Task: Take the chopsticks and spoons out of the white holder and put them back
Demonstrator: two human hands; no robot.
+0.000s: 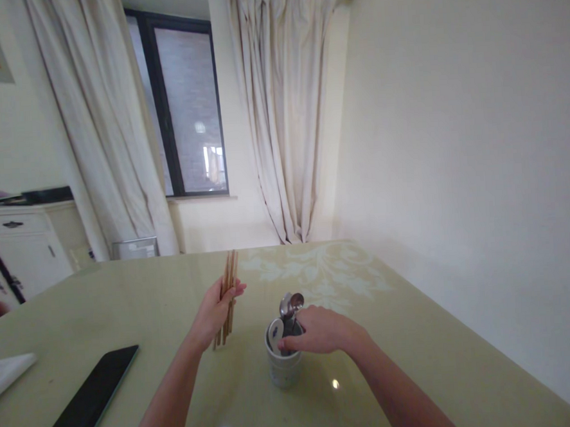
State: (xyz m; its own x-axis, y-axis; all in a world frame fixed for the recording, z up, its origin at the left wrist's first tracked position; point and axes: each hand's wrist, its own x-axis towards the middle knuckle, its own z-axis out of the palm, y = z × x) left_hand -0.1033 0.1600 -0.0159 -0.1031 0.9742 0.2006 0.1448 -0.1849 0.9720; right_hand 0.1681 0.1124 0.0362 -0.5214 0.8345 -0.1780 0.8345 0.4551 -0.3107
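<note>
My left hand (217, 311) is closed around a bundle of several wooden chopsticks (228, 301), held upright above the table, left of the cup. A pale ceramic cup (285, 371) stands on the table in front of me. Metal spoons (290, 303) and a white spoon (275, 334) stick up out of it, bowls uppermost. My right hand (324, 330) reaches over the cup from the right, its thumb at the opening by the white spoon and its other fingers behind. The fingers are bent together, but what lies between them is hidden.
The pale green table (179, 381) has a glossy top with a leaf pattern toward the back right. A dark tablet-like slab (88, 399) and a white object (7, 373) lie at the left. A wall (470, 163) borders the table's right side.
</note>
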